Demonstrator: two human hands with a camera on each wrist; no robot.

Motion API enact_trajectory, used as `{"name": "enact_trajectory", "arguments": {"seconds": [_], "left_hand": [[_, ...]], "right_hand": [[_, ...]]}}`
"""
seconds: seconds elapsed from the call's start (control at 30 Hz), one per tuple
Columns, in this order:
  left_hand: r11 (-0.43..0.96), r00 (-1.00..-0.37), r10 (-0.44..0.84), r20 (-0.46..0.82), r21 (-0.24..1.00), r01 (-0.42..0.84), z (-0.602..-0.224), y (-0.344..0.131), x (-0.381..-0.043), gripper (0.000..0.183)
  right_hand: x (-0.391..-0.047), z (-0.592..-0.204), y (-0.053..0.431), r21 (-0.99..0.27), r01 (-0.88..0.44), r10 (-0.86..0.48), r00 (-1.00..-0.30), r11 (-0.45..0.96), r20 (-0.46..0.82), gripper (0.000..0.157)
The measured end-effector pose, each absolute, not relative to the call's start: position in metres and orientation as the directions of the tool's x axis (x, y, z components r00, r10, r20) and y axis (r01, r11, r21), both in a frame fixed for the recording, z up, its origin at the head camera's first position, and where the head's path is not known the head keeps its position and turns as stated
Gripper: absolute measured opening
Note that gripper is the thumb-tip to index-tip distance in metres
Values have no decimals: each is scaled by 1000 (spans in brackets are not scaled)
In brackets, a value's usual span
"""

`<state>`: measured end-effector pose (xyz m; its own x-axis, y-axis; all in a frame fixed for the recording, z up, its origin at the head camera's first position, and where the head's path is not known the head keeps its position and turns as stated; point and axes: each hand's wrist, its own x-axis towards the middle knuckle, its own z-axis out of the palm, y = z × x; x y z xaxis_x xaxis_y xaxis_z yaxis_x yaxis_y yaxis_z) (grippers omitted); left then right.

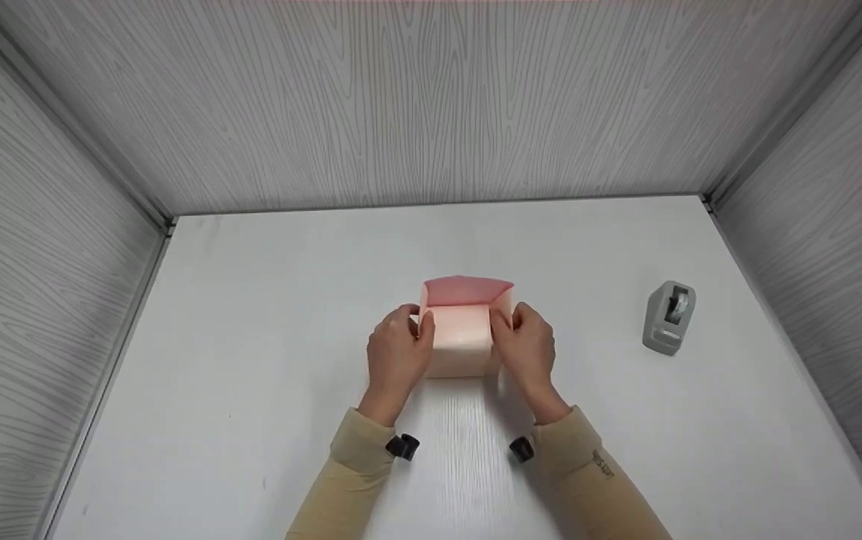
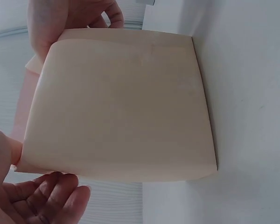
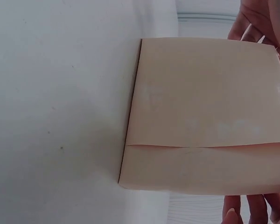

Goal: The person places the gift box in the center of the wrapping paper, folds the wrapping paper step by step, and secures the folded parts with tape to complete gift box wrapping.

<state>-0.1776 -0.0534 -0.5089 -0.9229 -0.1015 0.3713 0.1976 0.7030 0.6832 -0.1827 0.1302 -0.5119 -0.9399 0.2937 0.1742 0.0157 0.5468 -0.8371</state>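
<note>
A folded paper pouch (image 1: 459,341), cream outside and pink inside, stands upright with its mouth spread and a pink back panel (image 1: 468,289) rising behind. My left hand (image 1: 399,349) pinches its upper left edge, thumb in front and fingers along the side. At the opposite edge my right hand (image 1: 527,345) grips likewise, the thumb over the front rim. The left wrist view shows the smooth front face (image 2: 126,107), with left fingers (image 2: 60,196) curled beside it. A long overlap seam (image 3: 196,146) runs up the front in the right wrist view.
A grey tape dispenser (image 1: 669,318) with a roll stands to the right on the white table (image 1: 265,285). Grey wood-grain panels (image 1: 431,105) close off the back and both sides. Black wrist mounts (image 1: 403,447) sit at the beige sleeve cuffs.
</note>
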Motion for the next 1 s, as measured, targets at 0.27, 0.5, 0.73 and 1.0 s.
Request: {"name": "enact_trajectory", "arguments": {"seconds": [0.27,0.5,0.73,1.0], "left_hand": [[714,-937,-115,329,684,153,-507,-54,-176,24],[717,-941,-133,310,686,124,-505,-53,-177,23],[728,-935,-135,329,673,132,-506,-51,-177,23],[702,-917,-114,382,684,197,-509,-50,-168,42]], "right_hand": [[-184,-514,130,-854,-33,279,-938,519,205,40],[-184,-514,134,-855,-65,237,-948,514,214,45],[-182,-512,135,-846,-30,223,-959,532,174,46],[-182,-512,131,-852,14,242,-961,524,134,45]]}}
